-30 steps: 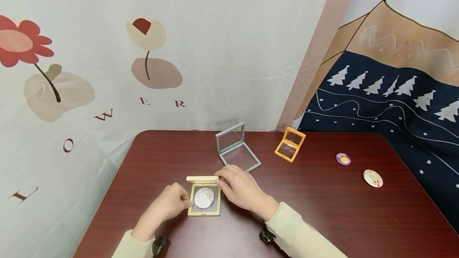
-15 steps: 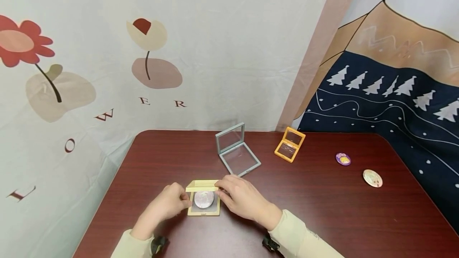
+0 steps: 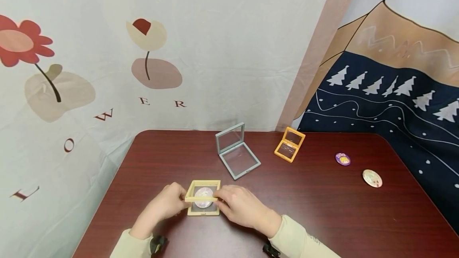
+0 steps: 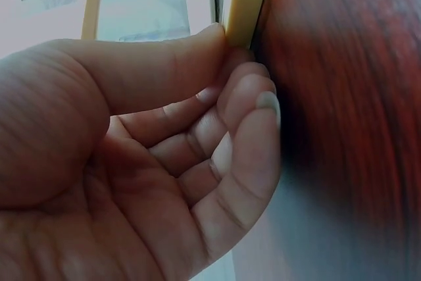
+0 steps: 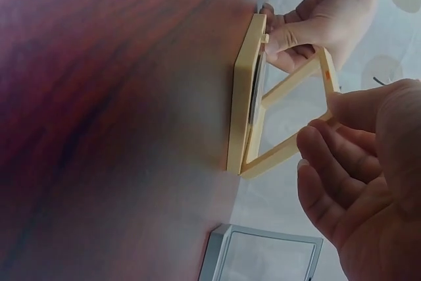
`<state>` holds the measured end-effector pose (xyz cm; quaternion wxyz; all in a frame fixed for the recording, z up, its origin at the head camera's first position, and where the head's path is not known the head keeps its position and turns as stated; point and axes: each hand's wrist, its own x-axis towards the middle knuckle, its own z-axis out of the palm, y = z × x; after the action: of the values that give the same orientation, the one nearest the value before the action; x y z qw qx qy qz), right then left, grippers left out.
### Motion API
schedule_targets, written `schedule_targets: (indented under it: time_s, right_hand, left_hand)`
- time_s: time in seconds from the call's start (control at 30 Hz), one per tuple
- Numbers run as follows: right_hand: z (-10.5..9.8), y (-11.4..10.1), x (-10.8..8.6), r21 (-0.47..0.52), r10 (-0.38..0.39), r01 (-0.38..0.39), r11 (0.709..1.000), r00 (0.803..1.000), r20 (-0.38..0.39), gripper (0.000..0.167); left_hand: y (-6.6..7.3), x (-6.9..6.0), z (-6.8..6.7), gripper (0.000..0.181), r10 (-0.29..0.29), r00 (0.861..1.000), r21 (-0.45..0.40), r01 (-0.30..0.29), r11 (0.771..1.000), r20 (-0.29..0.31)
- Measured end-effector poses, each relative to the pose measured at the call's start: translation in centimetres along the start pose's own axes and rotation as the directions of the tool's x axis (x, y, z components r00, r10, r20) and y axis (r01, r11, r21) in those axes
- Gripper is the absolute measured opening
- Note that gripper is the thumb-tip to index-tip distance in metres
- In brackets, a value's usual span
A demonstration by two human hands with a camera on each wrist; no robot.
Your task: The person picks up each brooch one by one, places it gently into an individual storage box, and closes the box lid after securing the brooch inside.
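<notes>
A pale yellow hinged display case point(image 3: 203, 213) lies on the table, its lid point(image 5: 279, 156) tilted half-way over the base. Inside, on the clear film, rests a round whitish badge point(image 3: 203, 204), partly crossed by the lid's front bar. My left hand point(image 3: 165, 201) pinches the left edge of the base between thumb and fingers; the left wrist view shows the thumb on the case's rim point(image 4: 242, 1). At the lid's free right corner, my right hand point(image 3: 247, 209) pinches the frame with its thumb and index finger.
Behind the right hand a larger grey display case point(image 3: 224, 161) stands with its lid up. A small orange case point(image 3: 287, 158), also unfolded, is further right. Two round badges, one purple point(image 3: 343, 159) and one cream point(image 3: 372, 178), lie on the dark red table point(image 3: 322, 218).
The yellow case's lid has swung from nearly upright down toward me, with the right hand following it lower. The left hand has stayed at the base's left edge.
</notes>
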<state>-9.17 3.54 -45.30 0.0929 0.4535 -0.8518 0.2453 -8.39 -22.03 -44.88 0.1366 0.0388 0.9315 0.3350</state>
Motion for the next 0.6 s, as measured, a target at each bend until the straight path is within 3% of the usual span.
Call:
schedule_targets:
  time_s: [0.27, 0.6]
  right_hand:
    - [0.21, -0.32, -0.21, 0.012, 0.007, -0.008, 1.0, 0.997, 0.083, 0.009]
    - [0.71, -0.41, -0.43, 0.003, 0.001, -0.001, 1.0, 0.988, 0.156, 0.004]
  left_hand:
    - [-0.27, -0.1, -0.12, 0.029, 0.051, 0.999, -0.016, -0.051, 0.999, -0.001]
    - [-0.15, -0.26, -0.41, 0.033, 0.065, 0.998, 0.012, -0.065, 0.998, 0.024]
